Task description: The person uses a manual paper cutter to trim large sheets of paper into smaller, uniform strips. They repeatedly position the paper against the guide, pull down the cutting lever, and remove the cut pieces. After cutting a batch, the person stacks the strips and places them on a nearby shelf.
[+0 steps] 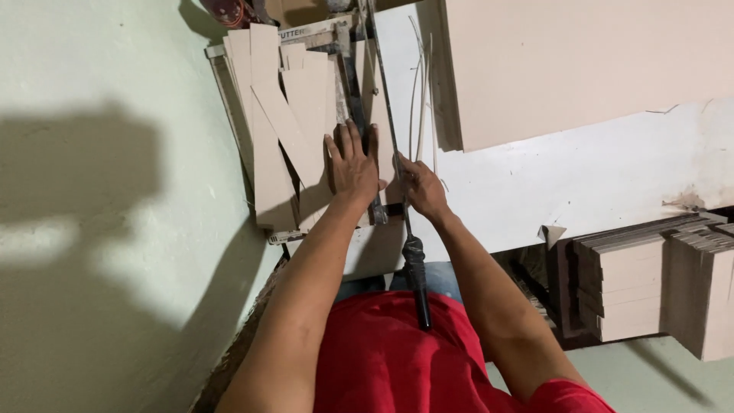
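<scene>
Both hands (386,176) flat, lever (397,168) lengthwise

White worktable (581,176), lever cutter (359,92), cut cardboard strips (287,122), large cardboard sheet (566,61)

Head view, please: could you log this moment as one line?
left hand: flat on tan cardboard strips | right hand: beside long black-handled cutter lever | large tan board: on white table

Tight around the cutter, open to the right

Cut strips (284,130) crowd the left side against the wall (99,229); the long lever arm (394,153) splits the middle; a large board (581,61) blocks above, leaving bare white table (566,183) free between.
</scene>
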